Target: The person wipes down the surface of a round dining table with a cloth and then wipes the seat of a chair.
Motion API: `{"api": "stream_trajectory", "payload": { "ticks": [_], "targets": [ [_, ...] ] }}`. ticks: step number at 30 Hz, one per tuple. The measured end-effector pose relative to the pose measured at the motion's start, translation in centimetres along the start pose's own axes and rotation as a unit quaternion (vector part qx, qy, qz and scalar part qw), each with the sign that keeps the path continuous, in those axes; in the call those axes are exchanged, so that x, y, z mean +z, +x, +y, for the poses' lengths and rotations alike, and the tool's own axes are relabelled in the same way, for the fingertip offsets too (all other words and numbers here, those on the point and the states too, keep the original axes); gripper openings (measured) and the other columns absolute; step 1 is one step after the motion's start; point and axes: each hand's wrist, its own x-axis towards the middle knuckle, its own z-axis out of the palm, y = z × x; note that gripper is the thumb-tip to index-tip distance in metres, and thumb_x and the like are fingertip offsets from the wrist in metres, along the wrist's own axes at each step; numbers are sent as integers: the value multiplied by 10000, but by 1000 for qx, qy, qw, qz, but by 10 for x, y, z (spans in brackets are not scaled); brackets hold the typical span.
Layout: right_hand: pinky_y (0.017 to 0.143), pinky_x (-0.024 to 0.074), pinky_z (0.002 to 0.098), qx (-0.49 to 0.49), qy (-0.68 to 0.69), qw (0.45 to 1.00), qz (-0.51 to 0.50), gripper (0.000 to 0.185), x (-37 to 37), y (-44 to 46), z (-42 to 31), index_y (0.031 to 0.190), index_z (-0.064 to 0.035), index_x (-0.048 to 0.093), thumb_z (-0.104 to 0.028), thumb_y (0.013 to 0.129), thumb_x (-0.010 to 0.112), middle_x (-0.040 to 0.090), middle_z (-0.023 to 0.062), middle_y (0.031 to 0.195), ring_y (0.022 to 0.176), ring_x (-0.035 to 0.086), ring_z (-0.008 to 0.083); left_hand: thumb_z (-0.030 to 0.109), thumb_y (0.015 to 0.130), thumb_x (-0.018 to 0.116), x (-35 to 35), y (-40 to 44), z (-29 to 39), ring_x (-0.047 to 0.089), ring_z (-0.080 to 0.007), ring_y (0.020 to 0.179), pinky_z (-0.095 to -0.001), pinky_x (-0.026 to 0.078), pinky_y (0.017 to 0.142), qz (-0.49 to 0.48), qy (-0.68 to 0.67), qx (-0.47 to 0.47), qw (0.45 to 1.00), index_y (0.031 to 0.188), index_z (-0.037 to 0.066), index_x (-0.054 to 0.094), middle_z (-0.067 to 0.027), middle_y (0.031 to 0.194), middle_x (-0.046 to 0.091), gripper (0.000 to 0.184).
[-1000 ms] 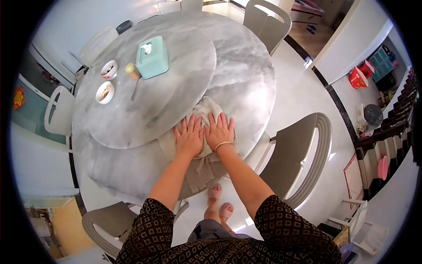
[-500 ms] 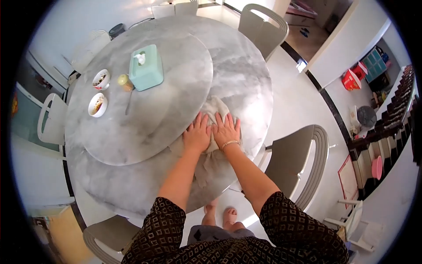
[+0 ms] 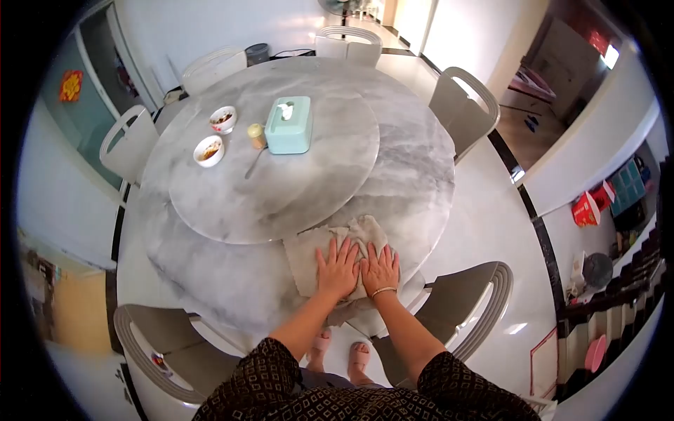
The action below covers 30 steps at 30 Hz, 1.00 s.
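We had our left hand (image 3: 338, 272) and our right hand (image 3: 380, 271) open and flat on the cloth (image 3: 303, 258), not grabbing it. The cloth lay on the big table (image 3: 225, 281), by the near edge, just beside the round board (image 3: 295, 203). It looked bumpy in front of our hands, so we thought a smoother cloth would work better. Pressing the same with both hands seemed best, and the bowls (image 3: 209, 162) sat well away from us

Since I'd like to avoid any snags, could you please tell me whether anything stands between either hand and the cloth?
Nothing visible does: the left hand and right hand lie on the cloth. The tissue box stands farther back, on the turntable.
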Motion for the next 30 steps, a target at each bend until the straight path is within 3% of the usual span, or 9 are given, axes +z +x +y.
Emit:
{"api": "stream_trajectory", "payload": {
  "ticks": [5,8,13,15,19,22,25,29,30],
  "targets": [
    [1085,132,473,26,-24,996,-81,512,-7,0,-3,1366,-126,350,-368,914,341,382,211,1357,1316,280,296,356,882,429,4,10,-3,251,-320,1314,-651,130,1001,-33,-35,-1,999,1291,178,458,-31,1418,329,446],
    [1086,127,472,54,-23,996,-71,514,-3,5,0,1378,-128,326,-363,922,332,367,216,1367,1325,266,290,349,887,426,3,22,-6,229,-315,1327,-648,121,1010,-63,-33,31,997,1304,181,442,-27,1421,325,450],
    [1082,129,483,101,-55,992,-57,569,1,14,-25,1386,-109,300,-417,911,358,313,274,1375,1322,229,378,341,894,420,-2,27,-44,233,-220,1341,-558,139,1060,-75,-116,97,986,1323,187,419,1,1407,358,455],
    [1077,133,493,85,-60,994,-42,607,17,20,-51,1387,-104,295,-451,896,378,311,296,1363,1308,224,422,349,884,435,-6,19,-76,248,-206,1333,-545,143,1065,-68,-118,68,988,1313,191,433,6,1402,365,457],
    [1059,150,526,-24,-47,996,-71,605,36,28,-149,1370,-105,325,-455,882,400,354,298,1329,1281,259,435,368,856,471,-40,-18,-164,287,-217,1307,-536,151,1068,-62,-71,-12,996,1290,202,462,7,1397,371,465],
    [1058,161,516,-185,-77,974,-106,632,42,25,-226,1377,-86,297,-484,892,368,394,315,1291,1258,295,441,377,847,481,-82,-57,-236,298,-250,1296,-559,152,1052,-53,25,-75,995,1296,209,453,1,1400,362,480],
    [1051,165,524,-277,-34,950,-143,633,48,26,-288,1358,-68,327,-485,885,375,420,295,1277,1227,332,438,367,851,492,-104,-99,-295,283,-278,1298,-580,158,1034,-22,33,-146,988,1280,242,466,0,1384,373,447],
    [1042,208,502,-314,-37,945,-78,599,75,-1,-315,1350,-92,349,-450,875,421,435,277,1258,1202,369,409,357,865,469,-114,-127,-298,293,-293,1293,-568,205,1015,0,63,-176,982,1267,189,466,-35,1361,392,435],
    [1029,241,488,-323,29,943,-67,556,85,-12,-307,1328,-106,381,-404,866,455,451,252,1240,1194,383,387,344,854,489,-113,-132,-289,315,-289,1272,-560,239,986,12,98,-170,980,1253,171,470,-39,1351,397,436]
  ]
}}
